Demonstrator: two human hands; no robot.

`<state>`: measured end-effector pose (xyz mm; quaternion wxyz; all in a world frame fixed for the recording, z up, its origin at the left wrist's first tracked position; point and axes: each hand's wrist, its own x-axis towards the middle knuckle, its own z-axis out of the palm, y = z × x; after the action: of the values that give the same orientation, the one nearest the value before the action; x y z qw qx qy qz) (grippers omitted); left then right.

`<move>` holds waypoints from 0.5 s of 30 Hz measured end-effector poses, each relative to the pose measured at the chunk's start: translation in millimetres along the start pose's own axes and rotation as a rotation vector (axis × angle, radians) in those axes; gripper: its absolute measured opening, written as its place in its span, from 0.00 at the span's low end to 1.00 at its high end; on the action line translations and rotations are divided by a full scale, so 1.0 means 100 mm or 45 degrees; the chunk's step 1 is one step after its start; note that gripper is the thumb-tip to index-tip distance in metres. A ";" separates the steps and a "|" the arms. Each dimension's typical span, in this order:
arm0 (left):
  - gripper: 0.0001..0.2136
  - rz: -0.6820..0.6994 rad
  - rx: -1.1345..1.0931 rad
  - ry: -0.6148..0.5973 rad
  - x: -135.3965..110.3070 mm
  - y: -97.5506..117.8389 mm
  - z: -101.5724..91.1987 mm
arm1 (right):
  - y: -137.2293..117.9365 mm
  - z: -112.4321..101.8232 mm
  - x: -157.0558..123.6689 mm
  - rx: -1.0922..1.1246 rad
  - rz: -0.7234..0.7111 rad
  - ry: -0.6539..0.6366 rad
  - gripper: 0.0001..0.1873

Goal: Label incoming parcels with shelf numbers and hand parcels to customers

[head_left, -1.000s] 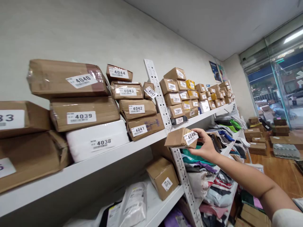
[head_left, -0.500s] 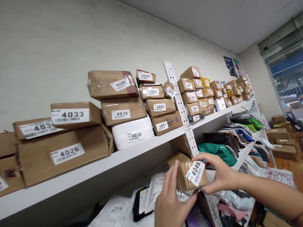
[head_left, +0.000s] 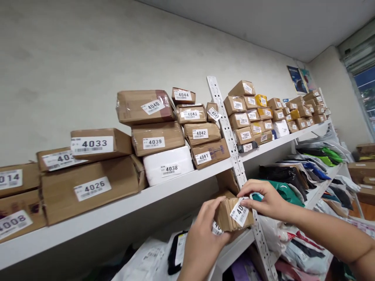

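1 second ago the right hand (head_left: pixel 265 201) alone held the small brown parcel (head_left: pixel 227 216) up at the edge of the top shelf (head_left: pixel 146 199), beside the perforated upright (head_left: pixel 234 152). The parcel has since come down and towards the person – it is now below that shelf. The left hand (head_left: pixel 202 244) has come in from below and grips the parcel's left side, so both hands hold it. Its white label (head_left: pixel 239 212) read 4046 in full 0.5 seconds ago; now the right fingers (head_left: pixel 247 194) cover part of it – only 40 shows. The view has swung left: boxes 4014 (head_left: pixel 14 179) and 4008 (head_left: pixel 17 218) have come into sight
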<state>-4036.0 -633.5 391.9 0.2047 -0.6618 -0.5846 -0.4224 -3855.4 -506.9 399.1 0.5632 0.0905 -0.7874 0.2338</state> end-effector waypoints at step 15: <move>0.27 0.029 -0.015 0.090 0.15 -0.02 0.19 | 0.16 -0.27 0.09 0.074 0.090 -0.222 0.14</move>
<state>-4032.7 -609.2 392.2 0.2263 -0.6542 -0.5669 -0.4466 -3842.6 -478.9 410.1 0.4811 0.0989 -0.8289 0.2676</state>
